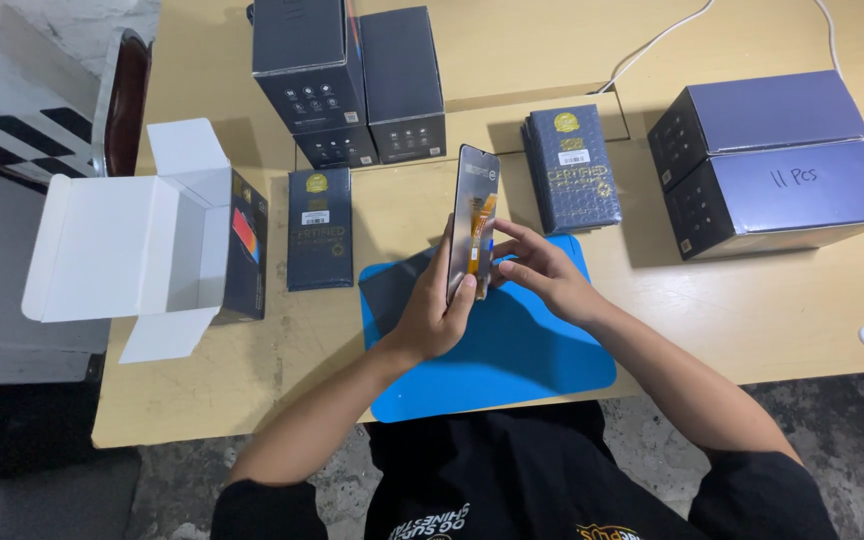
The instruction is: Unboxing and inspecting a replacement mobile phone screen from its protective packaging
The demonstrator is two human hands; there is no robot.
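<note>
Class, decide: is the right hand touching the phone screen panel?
Touching. The head view shows the right hand's fingertips on the upright phone screen panel's edge.

Even, moderately bright overhead light. Soft shadows fall beside the boxes beyond the hands. Mild glare marks the blue mat [512, 350] beneath them. Focus is sharp centrally; wide-angle distortion bends the outer edges.

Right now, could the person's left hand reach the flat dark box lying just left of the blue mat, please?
Probably yes: the flat dark box lies close with bare table between, but the left hand holds the phone screen.
</note>
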